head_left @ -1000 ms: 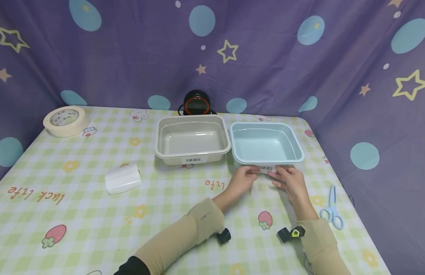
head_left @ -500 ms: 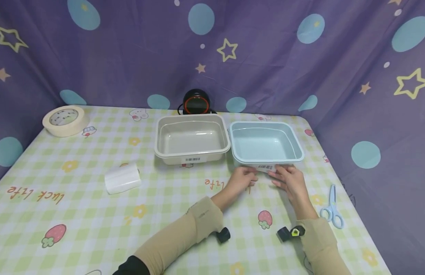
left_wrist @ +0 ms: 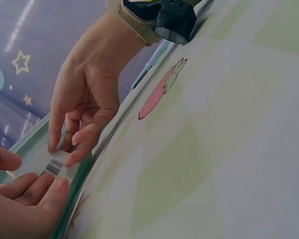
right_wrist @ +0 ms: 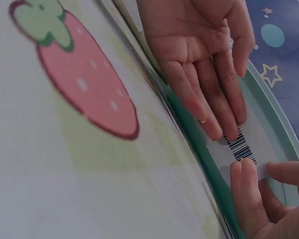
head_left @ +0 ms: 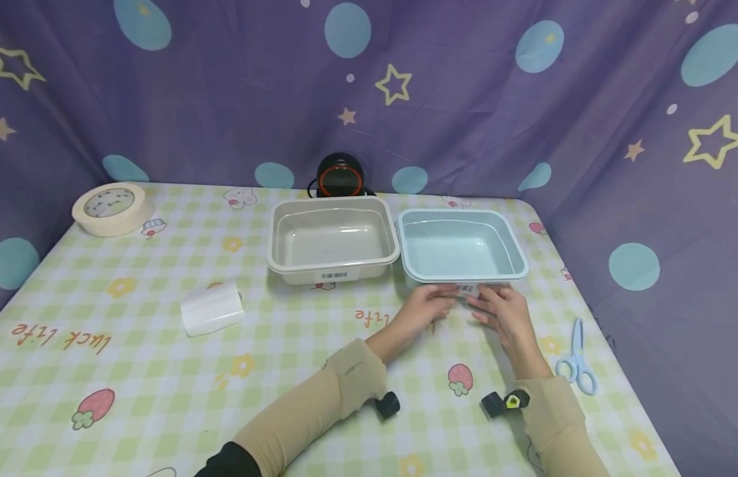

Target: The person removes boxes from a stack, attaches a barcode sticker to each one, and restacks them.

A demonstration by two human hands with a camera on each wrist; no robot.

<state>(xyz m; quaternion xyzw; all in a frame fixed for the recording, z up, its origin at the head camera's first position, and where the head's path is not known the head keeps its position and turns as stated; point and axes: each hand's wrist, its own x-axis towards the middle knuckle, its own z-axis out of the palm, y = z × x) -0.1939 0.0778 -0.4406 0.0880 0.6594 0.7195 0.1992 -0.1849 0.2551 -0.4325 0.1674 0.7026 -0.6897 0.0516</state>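
A white barcode label (head_left: 467, 290) lies along the front wall of a light blue plastic tub (head_left: 464, 279), just under its rim. My left hand (head_left: 419, 310) is at the label's left part, its extended fingers lying on it beside the barcode, as the right wrist view shows. At the label's other end is my right hand (head_left: 507, 319), its fingertips spread apart and touching the label's edge. In the left wrist view the barcode shows between the two hands; their fingers cover the label's ends.
Left of the blue tub stands a beige tub (head_left: 334, 270) with a similar label. A black round device (head_left: 342, 177) is behind it. Blue scissors (head_left: 578, 361) lie at right. A curled white sheet (head_left: 212, 310) and a tape roll (head_left: 114, 211) are at left.
My left hand has slid slightly right, its fingers straightening over the label and covering more of it. The right hand stays nearly where it was.
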